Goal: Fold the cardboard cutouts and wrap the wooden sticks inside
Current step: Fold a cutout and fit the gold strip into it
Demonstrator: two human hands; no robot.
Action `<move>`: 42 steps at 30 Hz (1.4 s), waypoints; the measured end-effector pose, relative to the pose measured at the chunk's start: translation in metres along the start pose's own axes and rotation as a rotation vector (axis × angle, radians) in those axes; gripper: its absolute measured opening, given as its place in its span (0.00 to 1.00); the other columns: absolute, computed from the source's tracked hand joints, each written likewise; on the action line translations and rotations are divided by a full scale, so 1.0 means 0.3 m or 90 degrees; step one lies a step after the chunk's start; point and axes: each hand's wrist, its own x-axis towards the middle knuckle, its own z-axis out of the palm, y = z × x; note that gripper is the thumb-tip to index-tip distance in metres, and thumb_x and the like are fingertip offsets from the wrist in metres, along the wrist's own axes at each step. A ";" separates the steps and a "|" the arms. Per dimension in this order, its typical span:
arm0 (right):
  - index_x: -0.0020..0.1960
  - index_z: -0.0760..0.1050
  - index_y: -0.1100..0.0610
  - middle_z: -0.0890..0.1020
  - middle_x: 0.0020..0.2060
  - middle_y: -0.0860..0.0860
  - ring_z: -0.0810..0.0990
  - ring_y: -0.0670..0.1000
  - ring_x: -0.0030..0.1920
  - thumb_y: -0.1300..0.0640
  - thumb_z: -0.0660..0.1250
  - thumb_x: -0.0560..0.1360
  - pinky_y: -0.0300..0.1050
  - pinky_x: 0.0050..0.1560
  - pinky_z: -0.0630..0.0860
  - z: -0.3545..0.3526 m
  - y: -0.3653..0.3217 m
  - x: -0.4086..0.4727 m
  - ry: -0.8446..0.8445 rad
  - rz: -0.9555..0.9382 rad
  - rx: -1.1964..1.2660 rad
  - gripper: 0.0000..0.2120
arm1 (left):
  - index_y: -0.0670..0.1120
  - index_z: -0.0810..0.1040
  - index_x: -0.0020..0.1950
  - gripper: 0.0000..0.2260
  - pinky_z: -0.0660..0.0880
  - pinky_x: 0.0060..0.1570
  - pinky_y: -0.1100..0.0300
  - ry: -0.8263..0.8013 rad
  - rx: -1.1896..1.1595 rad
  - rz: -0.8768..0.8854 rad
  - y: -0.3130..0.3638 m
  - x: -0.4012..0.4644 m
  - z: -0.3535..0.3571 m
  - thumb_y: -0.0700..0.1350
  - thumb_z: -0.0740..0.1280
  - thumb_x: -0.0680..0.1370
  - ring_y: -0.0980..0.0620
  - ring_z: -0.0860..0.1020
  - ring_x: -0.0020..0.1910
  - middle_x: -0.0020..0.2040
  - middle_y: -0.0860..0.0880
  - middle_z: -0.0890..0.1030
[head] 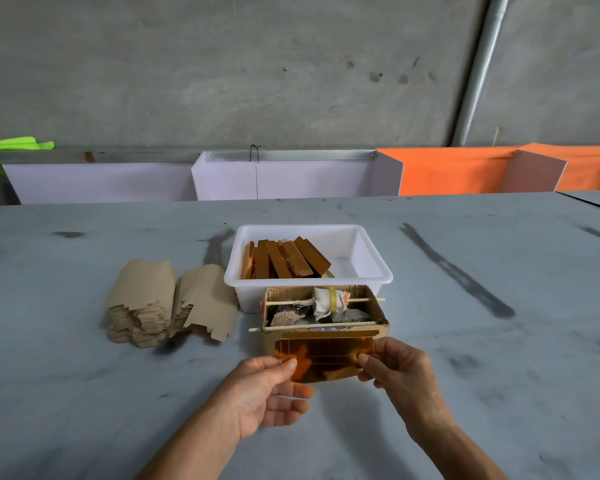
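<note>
Head view: the fingers (289,364) of the left hand (271,393) and those of the right hand (400,370) each pinch one end of a shiny orange-gold cardboard cutout with dotted crease lines (323,358), thumbs on its near face. It is held flat just above the grey, scuffed desk (84,393), in front of a small open brown cardboard box (326,337) with thin skewers through it, holding rag scraps and a roll of tape. Behind that box stands a white plastic tub (368,258) holding finished orange-gold wrapped packs (284,258). To the left lie two stacks of plain brown cardboard cutouts (167,303). No loose wooden sticks can be made out.

The cutout looks unfolded, so creasing seems to be the step in hand. The grip is only at the two ends: uneven pressure could bend the sheet off its dotted lines, and the glossy face could slip from the pinch. The box stands very near, so a forward fold could knock its skewers.
</note>
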 end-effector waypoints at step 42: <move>0.41 0.80 0.65 0.84 0.35 0.59 0.84 0.51 0.35 0.65 0.71 0.71 0.38 0.35 0.78 0.032 -0.033 0.002 0.004 0.154 0.174 0.03 | 0.35 0.79 0.42 0.04 0.78 0.31 0.63 0.128 -0.015 0.256 -0.012 0.048 0.039 0.36 0.69 0.74 0.52 0.81 0.30 0.33 0.44 0.83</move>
